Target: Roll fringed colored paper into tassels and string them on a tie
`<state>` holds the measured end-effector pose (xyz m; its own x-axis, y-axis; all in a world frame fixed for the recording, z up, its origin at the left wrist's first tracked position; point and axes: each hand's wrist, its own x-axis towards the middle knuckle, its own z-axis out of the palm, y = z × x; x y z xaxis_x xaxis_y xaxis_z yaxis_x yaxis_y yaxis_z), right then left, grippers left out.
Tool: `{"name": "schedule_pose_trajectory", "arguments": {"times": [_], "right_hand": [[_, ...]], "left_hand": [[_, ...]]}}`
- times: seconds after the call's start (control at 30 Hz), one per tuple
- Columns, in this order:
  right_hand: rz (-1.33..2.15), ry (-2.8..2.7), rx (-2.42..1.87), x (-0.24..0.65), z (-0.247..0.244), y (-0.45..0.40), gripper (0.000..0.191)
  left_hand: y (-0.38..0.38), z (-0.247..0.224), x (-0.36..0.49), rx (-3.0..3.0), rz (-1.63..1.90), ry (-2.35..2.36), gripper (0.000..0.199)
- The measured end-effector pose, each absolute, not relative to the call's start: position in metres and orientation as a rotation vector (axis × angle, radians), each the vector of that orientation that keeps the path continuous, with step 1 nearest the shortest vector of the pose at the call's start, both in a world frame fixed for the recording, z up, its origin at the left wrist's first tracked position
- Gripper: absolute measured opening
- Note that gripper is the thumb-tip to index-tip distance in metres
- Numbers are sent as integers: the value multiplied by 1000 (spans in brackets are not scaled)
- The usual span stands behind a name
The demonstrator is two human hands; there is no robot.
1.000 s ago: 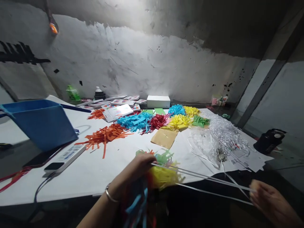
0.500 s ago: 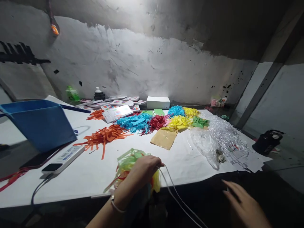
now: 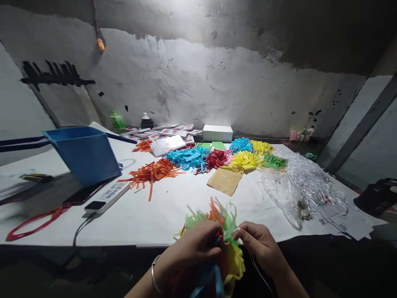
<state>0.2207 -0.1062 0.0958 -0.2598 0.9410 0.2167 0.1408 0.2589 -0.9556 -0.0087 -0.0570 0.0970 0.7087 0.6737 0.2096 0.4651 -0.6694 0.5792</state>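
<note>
Patchy grey wall [image 3: 186, 82] rises behind a white-covered table [image 3: 155, 223]. At the near edge, the left hand [image 3: 200, 242] curls over a multicoloured bunch of paper strips [image 3: 234, 263], gripping it, back upward, one silver bracelet [image 3: 154, 275] at the wrist. Just beside it, the right hand [image 3: 260, 244] angles inward, thumb and forefinger pinched at the green strips; exactly what they pinch is hard to make out. One white string [image 3: 262, 275] hangs below that hand, and the bunch's dark lower end is cut off. Beyond lie one brown sheet [image 3: 225, 181] and fringed heaps: two orange [image 3: 151, 171], two blue [image 3: 187, 158], two yellow [image 3: 245, 160], one dark red [image 3: 216, 159], one green [image 3: 273, 160]. One blue bin [image 3: 85, 155] stands left; one black bottle [image 3: 376, 196] is cut off right.
</note>
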Motion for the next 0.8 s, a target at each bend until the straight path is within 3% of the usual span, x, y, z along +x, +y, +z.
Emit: {"name": "schedule_pose_trajectory", "arguments": {"times": [0.13, 0.27, 0.37, 0.43, 0.53, 0.67, 0.7, 0.8], "right_hand": [[994, -1558, -1156, 219, 76, -104, 36], [1057, -1622, -1127, 207, 65, -104, 56], [1039, -1754, -1080, 192, 60, -104, 41], [989, -1774, -1095, 182, 54, -103, 34], [962, -1628, -1151, 173, 40, -102, 40], [1059, -1347, -1133, 175, 30, -105, 40], [1096, -1311, -1079, 176, 31, -106, 44], [1212, -1293, -920, 180, 37, -106, 76]], "left_hand": [[-59, 88, 0, 2316, 790, 953, 18], [-60, 80, 13, 2381, 956, 945, 20], [-63, 72, 19, 2313, 1068, 841, 15], [-65, 66, 18, 2185, 1154, 756, 33], [-66, 54, 9, 1974, 1190, 656, 77], [-58, 32, 4, 1946, 977, 771, 115], [-57, 26, 6, 1978, 915, 805, 114], [-56, 13, 14, 2054, 789, 866, 84]]}}
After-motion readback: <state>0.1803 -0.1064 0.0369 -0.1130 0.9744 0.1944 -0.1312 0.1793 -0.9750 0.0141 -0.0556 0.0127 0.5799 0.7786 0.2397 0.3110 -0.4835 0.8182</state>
